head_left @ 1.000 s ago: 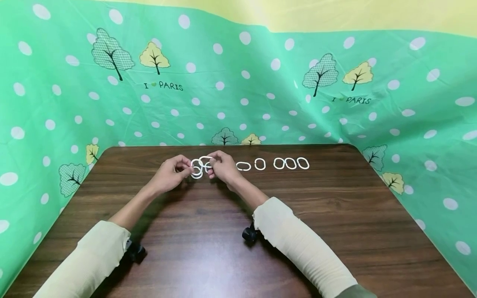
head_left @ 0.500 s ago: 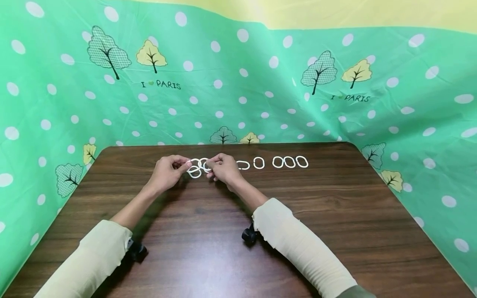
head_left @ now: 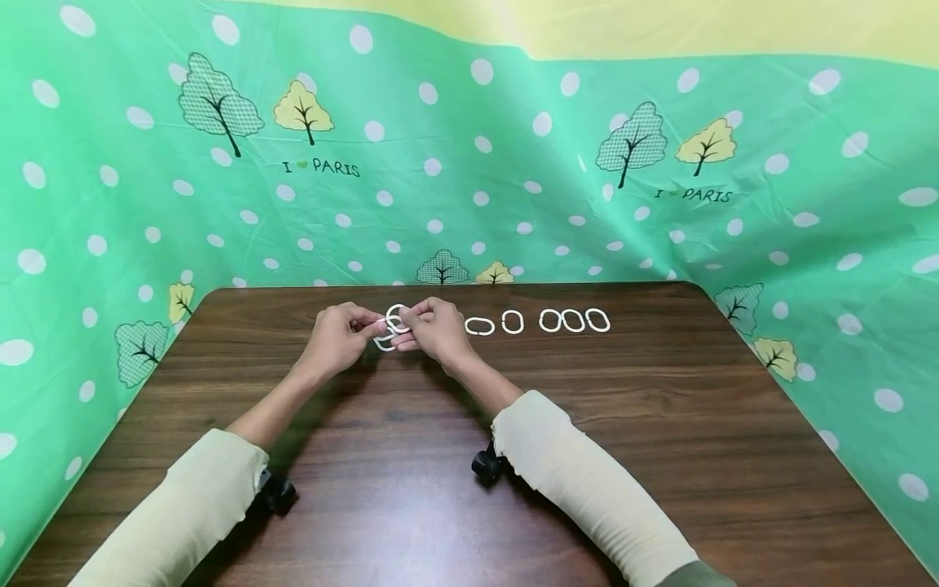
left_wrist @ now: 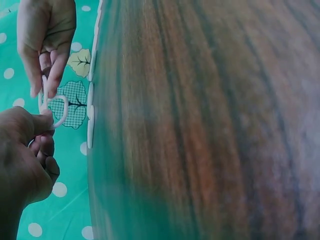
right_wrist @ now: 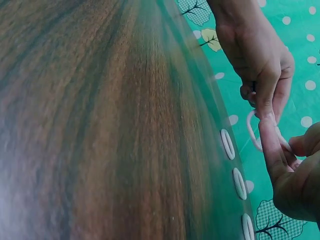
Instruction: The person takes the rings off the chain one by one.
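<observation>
Above the far part of the table, my left hand and right hand are close together, fingertips nearly meeting. Each pinches a thin white oval chain link between thumb and fingers. One link shows as a loop above the fingertips; in the left wrist view a curved link sticks out from my left fingertips, while the right fingers grip another link from above. The two overlap there. In the right wrist view a link bows out beside the fingertips. Another link shows below the hands, partly hidden.
Right of my hands, loose white links lie in a row: a sideways one, an upright one and a group side by side. The brown wooden table ends just behind them at a green dotted cloth.
Both hands have drawn closer together, the left moving slightly right. The linked loops between them, spread out before, are now bunched and more covered by the right fingers. The row of links is unmoved.
</observation>
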The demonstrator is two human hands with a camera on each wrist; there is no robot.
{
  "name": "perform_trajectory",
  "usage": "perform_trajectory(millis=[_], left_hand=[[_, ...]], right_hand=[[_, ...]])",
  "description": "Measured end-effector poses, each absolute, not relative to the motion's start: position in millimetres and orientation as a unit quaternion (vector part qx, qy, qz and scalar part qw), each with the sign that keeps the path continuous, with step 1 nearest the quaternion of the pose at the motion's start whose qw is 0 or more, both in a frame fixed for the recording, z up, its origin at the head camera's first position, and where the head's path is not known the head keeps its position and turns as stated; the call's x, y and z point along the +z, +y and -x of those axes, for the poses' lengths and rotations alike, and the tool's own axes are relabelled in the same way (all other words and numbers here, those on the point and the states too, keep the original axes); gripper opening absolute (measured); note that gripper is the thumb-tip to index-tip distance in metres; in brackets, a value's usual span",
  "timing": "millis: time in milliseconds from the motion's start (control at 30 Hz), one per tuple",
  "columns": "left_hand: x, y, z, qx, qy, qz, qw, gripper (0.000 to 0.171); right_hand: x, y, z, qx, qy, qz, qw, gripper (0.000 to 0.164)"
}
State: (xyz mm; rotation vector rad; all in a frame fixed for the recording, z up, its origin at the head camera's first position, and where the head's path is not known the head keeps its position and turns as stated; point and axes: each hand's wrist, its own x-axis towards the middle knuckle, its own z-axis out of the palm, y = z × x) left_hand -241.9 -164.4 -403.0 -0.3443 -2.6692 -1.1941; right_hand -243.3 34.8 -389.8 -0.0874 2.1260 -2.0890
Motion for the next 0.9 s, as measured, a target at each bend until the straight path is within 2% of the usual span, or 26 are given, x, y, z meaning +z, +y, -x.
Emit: perform_trajectory(millis=[367, 900], left_hand=[[-399.0, -161.7, 237.9, -0.388, -0.909, 0.124, 0.089, 0.013], [-394.6, -169.5, 237.5, -0.413, -0.903, 0.092, 0.073, 0.013]], right_hand=[[-392.1, 23.8, 242.4, -0.706, 0.705, 0.001, 0.062, 0.020], [-397.1, 20.6, 244.6, -0.735, 0.674, 0.041, 0.061, 0.015]])
